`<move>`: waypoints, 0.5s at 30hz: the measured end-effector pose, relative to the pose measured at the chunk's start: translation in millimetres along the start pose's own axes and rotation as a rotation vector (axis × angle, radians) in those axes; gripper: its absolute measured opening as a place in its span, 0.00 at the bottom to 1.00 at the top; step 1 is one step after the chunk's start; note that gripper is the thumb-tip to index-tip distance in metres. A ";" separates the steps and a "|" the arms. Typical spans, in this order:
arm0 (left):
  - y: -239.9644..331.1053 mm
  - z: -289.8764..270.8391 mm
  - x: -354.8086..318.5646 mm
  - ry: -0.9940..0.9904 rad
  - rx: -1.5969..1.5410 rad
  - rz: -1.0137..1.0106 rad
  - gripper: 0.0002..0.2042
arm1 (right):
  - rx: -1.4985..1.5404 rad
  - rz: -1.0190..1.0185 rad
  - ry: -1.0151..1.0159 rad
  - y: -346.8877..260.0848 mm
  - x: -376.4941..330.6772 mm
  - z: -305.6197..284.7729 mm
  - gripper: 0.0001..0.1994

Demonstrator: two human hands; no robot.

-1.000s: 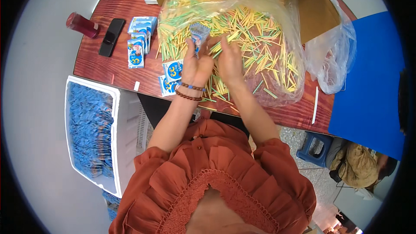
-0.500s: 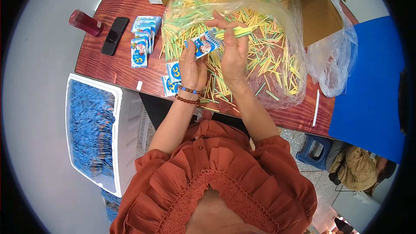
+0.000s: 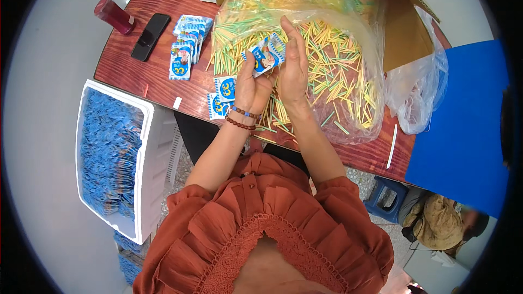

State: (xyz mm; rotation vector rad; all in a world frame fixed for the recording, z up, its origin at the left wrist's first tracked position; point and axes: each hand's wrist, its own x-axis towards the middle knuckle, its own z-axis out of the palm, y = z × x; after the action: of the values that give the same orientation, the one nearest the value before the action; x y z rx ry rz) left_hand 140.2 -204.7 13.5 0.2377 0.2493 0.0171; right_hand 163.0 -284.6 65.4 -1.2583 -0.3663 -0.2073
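Observation:
A small blue-and-white printed packet is pinched in my left hand, thumb on its face and the palm turned up beneath. My right hand stands upright against the packet's right end, fingers stretched out. No sticks show in the right hand; whether any lie inside the packet is hidden. Just left of my left wrist, a couple of similar packets overlap on the table. Thin yellow, green and pink sticks lie loose behind and around my hands, in a large clear plastic bag.
A brown cardboard box holds up the bag. More packets, a black phone and a red bottle lie at left. Below stands a white foam box full of blue packets. A blue sheet covers the right side.
The bundle of sticks that my right hand held at the packet's open end is out of sight. My right fingers have straightened beside the packet, and the packet has tilted.

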 end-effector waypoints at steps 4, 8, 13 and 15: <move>10.6 -11.5 4.1 -0.034 -0.128 0.029 0.19 | -0.020 0.096 0.019 8.6 -4.8 1.2 0.22; 36.5 -14.1 -5.4 -0.088 -0.022 0.133 0.16 | -0.286 0.242 -0.155 36.8 -3.7 6.6 0.12; 90.6 -34.1 -41.6 0.200 0.330 0.423 0.10 | -0.214 0.350 -0.414 52.6 5.7 48.5 0.08; 115.9 -59.6 -49.0 0.251 0.443 0.640 0.10 | -0.222 0.389 -0.539 63.7 4.0 79.6 0.10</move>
State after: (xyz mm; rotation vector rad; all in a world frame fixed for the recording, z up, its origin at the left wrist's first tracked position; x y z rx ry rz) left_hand 79.5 -80.6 -3.5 0.7513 0.4173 0.6342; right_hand 176.6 -189.4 31.0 -1.5725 -0.5588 0.4445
